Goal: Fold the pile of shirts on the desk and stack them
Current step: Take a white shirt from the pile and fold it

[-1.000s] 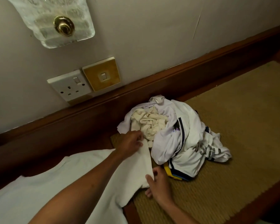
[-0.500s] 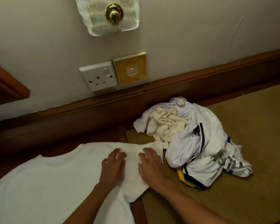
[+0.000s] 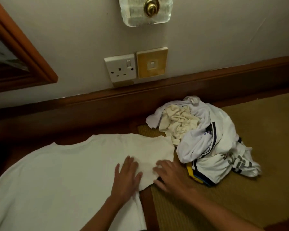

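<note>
- White shirt [image 3: 60,174] spread flat on desk [image 3: 93,117], collar toward wall, right sleeve lapping onto mat [image 3: 240,197].
- Left hand [image 3: 126,175] flat on sleeve, fingers straight and spread, gripping nothing.
- Right hand [image 3: 169,175] flat at sleeve edge, fingers straight, half on mat.
- Step, likely: smoothing sleeve before first fold. Sweep outward from chest to cuff, keep palms flat, avoid dragging body off square.
- Pile [image 3: 205,139] crumpled on mat, just beside sleeve; keep clear of it.
</note>
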`<act>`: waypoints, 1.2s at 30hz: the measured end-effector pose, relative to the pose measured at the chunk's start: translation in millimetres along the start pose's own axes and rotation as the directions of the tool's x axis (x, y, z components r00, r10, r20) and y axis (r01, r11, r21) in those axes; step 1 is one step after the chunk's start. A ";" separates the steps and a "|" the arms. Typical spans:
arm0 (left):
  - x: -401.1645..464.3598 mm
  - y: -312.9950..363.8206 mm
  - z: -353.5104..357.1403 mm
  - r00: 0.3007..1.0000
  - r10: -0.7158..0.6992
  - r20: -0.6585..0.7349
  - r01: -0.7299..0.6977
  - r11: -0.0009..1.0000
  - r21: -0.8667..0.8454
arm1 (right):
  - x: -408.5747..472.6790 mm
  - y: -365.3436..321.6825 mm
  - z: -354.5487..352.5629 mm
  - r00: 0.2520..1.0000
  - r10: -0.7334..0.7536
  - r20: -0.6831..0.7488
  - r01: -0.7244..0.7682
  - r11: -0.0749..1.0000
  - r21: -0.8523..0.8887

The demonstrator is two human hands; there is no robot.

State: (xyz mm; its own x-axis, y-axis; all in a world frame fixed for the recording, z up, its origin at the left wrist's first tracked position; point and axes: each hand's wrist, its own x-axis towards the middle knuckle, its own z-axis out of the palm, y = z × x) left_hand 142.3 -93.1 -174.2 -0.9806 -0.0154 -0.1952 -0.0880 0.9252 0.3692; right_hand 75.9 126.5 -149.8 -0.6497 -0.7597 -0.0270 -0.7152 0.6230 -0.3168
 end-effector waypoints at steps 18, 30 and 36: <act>-56.4 -13.1 -29.1 0.954 -0.235 0.187 0.265 0.951 -0.162 | 14.0 -80.3 -44.8 0.902 0.324 0.287 -0.307 0.946 -0.103; -240.0 -166.3 -91.2 0.523 -0.788 -0.325 0.482 0.588 -0.650 | 69.6 -246.8 25.0 0.880 0.013 0.474 -0.086 0.988 0.131; -289.9 -277.2 -124.0 0.382 -0.887 -0.260 0.397 0.411 -0.821 | 122.6 -343.5 49.6 0.875 -0.010 0.483 -0.063 0.989 0.134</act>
State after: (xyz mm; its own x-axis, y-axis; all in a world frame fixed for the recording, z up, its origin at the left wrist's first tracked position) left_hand 429.2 -392.2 -107.2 -0.3421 -0.9249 -0.1660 -0.5687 0.0632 0.8201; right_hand 254.7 -189.9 -91.3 -0.4371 -0.7614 -0.4787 -0.6323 0.6387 -0.4385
